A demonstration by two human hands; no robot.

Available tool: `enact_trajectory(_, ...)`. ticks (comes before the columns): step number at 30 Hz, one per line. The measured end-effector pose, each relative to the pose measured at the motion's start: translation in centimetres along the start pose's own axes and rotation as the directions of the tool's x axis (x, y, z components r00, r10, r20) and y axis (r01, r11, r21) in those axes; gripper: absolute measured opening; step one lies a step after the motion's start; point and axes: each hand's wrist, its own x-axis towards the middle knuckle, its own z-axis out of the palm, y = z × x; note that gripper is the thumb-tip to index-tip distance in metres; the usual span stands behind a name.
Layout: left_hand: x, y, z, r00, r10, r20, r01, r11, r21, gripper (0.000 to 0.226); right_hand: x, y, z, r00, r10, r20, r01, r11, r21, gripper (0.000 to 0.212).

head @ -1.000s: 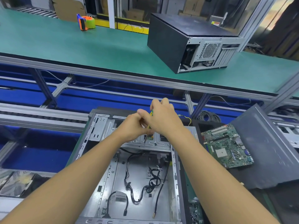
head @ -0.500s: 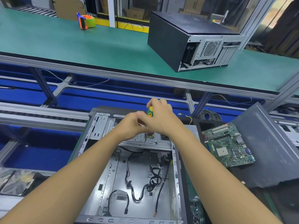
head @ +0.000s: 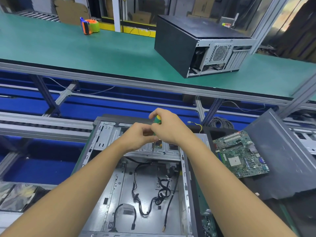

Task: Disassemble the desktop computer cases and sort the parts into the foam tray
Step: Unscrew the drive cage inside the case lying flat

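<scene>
An opened desktop case (head: pixel 109 199) lies in front of me, its bare metal floor holding loose black cables (head: pixel 159 194). Over the drive cage (head: pixel 109 139) at its far end, my right hand (head: pixel 171 130) grips a green and yellow screwdriver (head: pixel 157 119) held upright, tip down on the cage. My left hand (head: pixel 138 136) pinches the screwdriver's shaft just below the handle. A green motherboard (head: pixel 239 154) lies to the right on black foam (head: pixel 220 132).
A grey side panel (head: pixel 280 156) leans at the right. A second black case (head: pixel 196 47) and an orange tape dispenser (head: pixel 89 25) sit on the green belt behind. Bagged parts (head: pixel 15 195) lie at the lower left. Blue conveyor rails cross in between.
My right hand has lifted slightly and turned, so the screwdriver's green and yellow handle shows more above the fingers. My left hand stays at the shaft.
</scene>
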Motion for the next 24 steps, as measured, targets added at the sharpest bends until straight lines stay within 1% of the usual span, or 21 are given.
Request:
enact_trajectory(2, 0.3, -0.2, 0.1, 1.0, 0.008, -0.028, -0.007, 0.999, 0.047, 0.043, -0.1, 0.2, 0.5, 1.0, 0.004, -0.028, -0.004, 0.999, -0.034, 0.029)
enact_trajectory(5, 0.6, -0.4, 0.2, 0.998, -0.009, -0.065, 0.014, 0.998, 0.065, 0.018, -0.1, 0.6, 1.1, 0.977, -0.038, -0.209, -0.011, 0.973, -0.229, 0.041)
enact_trajectory(6, 0.6, -0.5, 0.3, 0.997, -0.02, -0.071, 0.026, 0.997, 0.077, 0.019, -0.1, 0.6, 1.2, 0.965, -0.048, -0.258, -0.019, 0.968, -0.249, 0.041)
enact_trajectory(7, 0.5, -0.5, 0.4, 0.997, -0.029, -0.068, 0.035, 0.995, 0.088, 0.022, -0.1, 0.6, 1.1, 0.957, -0.051, -0.285, -0.018, 0.973, -0.232, 0.039)
enact_trajectory(10, 0.3, -0.4, 0.4, 0.999, -0.032, 0.001, 0.032, 0.997, 0.077, 0.021, 0.0, 0.7, 1.0, 0.965, -0.065, -0.254, 0.038, 0.993, -0.113, 0.027)
enact_trajectory(13, -0.1, -0.4, -0.2, 0.998, -0.011, 0.067, 0.014, 0.999, -0.036, 0.02, -0.1, 0.5, 0.6, 0.975, -0.083, -0.206, 0.073, 0.996, -0.057, 0.024)
enact_trajectory(16, -0.2, -0.6, -0.2, 1.0, -0.008, 0.03, 0.009, 0.998, -0.056, 0.022, 0.0, 0.3, 0.3, 0.986, -0.07, -0.148, 0.07, 0.998, -0.009, 0.035)
enact_trajectory(18, -0.1, -0.6, 0.1, 1.0, -0.005, -0.008, 0.005, 0.999, -0.044, 0.023, -0.1, 0.3, 0.4, 0.991, -0.068, -0.114, 0.07, 0.997, 0.016, 0.037)
enact_trajectory(21, 0.1, -0.7, 0.3, 0.999, 0.003, -0.046, -0.004, 1.0, -0.028, 0.033, -0.3, 0.4, 1.0, 0.992, -0.048, -0.112, 0.046, 0.999, -0.02, 0.03)
enact_trajectory(24, 0.2, -0.7, 0.4, 0.996, -0.009, -0.084, 0.012, 0.999, 0.038, 0.033, -0.4, 0.6, 1.3, 0.974, -0.01, -0.225, -0.021, 0.99, -0.138, 0.036)
